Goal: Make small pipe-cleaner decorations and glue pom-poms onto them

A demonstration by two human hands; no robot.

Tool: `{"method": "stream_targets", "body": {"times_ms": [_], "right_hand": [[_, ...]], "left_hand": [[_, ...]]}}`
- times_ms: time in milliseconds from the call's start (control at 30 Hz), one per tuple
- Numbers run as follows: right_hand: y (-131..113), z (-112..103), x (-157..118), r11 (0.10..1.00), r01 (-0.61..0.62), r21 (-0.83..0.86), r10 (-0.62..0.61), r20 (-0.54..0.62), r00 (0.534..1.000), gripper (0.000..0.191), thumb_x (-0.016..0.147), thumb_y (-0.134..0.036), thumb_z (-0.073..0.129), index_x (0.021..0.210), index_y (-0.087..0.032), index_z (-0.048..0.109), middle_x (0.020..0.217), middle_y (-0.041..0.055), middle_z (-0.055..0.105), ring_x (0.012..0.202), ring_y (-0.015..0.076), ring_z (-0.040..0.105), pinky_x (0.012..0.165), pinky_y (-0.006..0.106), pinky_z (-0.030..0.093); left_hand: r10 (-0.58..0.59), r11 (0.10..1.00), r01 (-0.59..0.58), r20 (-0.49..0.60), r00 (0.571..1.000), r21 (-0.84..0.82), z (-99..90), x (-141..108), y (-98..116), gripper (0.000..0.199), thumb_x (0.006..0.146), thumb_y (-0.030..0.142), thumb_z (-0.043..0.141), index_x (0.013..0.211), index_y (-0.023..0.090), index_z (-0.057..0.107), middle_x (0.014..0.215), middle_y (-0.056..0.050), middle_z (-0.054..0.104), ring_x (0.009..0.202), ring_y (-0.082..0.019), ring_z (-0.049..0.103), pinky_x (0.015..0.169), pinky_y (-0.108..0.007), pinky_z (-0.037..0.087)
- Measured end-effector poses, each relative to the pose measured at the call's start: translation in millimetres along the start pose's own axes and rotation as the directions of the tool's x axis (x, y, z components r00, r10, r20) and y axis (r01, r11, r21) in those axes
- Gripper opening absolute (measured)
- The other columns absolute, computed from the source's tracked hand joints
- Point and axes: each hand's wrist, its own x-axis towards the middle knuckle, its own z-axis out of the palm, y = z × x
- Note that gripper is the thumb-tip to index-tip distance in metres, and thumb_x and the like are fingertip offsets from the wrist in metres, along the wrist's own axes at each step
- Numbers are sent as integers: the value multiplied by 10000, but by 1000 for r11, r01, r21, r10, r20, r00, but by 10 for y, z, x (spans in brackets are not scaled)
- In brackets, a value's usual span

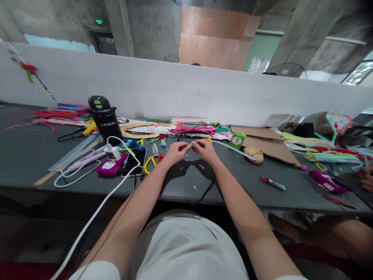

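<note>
Together, left hand (176,152) and right hand (205,151) pinch small greenish piece (191,144), held between their fingertips

Blk DAWN bottle (107,123) upright on tabletop (180,184); wht charger (113,153) on magenta pwr strip (108,167); fan (285,71) behind wht partition (163,91); EXIT sign (99,22) lit.
</note>
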Motion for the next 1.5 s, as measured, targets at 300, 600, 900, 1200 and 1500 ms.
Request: {"method": "stream_targets", "body": {"times_ms": [300,600,900,1200,1500], "right_hand": [[-63,-31,20,992,-94,89,94,15,996,517,789,-654,545,874,-164,686,719,42,654,596,122,588,522,228,476],[-99,-150,-18,997,60,53,-66,110,992,379,790,-486,633,1036,-205,694,872,41,683,771,153,626,640,258,525],[-38,-132,-8,994,106,-11,-104,133,986,340,779,-451,655,975,-179,713,870,61,704,748,167,643,711,305,535],[-48,-170,-18,988,144,-62,-133,155,979,387,811,-464,621,1097,-213,695,1039,71,686,804,165,641,707,293,534],[-83,-171,-34,988,143,-55,-130,193,973,339,799,-462,641,996,-197,718,909,63,696,773,169,637,727,304,528]], "left_hand": [[-62,996,63,19,998,-56,-16,-3,54,414,797,469,564,903,103,725,772,-64,694,671,-152,568,613,-233,420],[-51,998,54,58,997,-41,-40,5,40,405,791,474,569,868,115,740,755,-39,689,707,-163,572,654,-246,419],[-76,996,79,76,994,-34,-43,-4,56,431,778,501,563,830,111,738,732,-54,688,699,-173,571,651,-258,423],[-101,991,108,82,991,-81,-52,0,49,395,769,477,575,806,120,739,735,-50,690,701,-171,572,665,-262,432],[-118,979,135,115,986,-151,-46,10,20,413,753,498,602,805,113,740,702,-39,672,654,-144,540,629,-253,416]]}}
